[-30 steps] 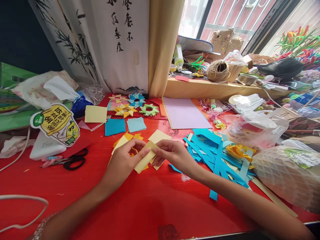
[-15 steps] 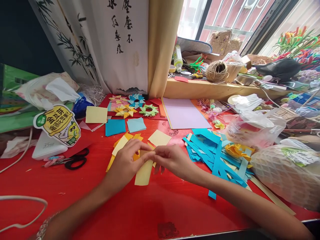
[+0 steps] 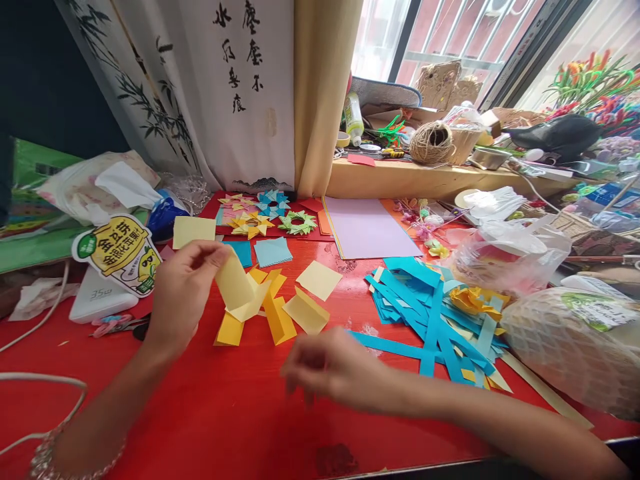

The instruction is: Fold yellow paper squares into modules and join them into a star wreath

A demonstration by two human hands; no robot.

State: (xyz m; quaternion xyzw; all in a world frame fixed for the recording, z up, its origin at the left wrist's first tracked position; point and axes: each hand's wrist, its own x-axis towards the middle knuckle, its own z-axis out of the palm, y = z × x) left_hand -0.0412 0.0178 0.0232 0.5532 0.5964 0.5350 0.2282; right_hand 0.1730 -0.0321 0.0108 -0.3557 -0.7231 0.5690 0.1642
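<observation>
My left hand (image 3: 186,293) pinches a folded pale yellow paper (image 3: 231,279) between thumb and fingers, its lower end over the pile. Beneath and beside it lie several folded deep yellow papers (image 3: 276,321). Further right on the table, a creased pale yellow paper (image 3: 307,311) sits partly raised, and a flat pale yellow square (image 3: 320,280) is just behind it. My right hand (image 3: 336,365) hovers over the table in front of these papers, slightly blurred, its fingers loosely bent and apart with nothing seen in them.
Blue paper strips (image 3: 429,320) are heaped at the right. Stacked blue squares (image 3: 273,252), lilac sheets (image 3: 369,228) and folded paper stars (image 3: 250,225) lie at the back. Scissors (image 3: 117,325) and a white power bank (image 3: 103,297) are at the left, a netted bundle (image 3: 565,347) at the right.
My hands have moved apart. The left went left and up with the pale yellow paper; the right let go and came nearer. A creased pale yellow paper now shows, and one blue strip has shifted.
</observation>
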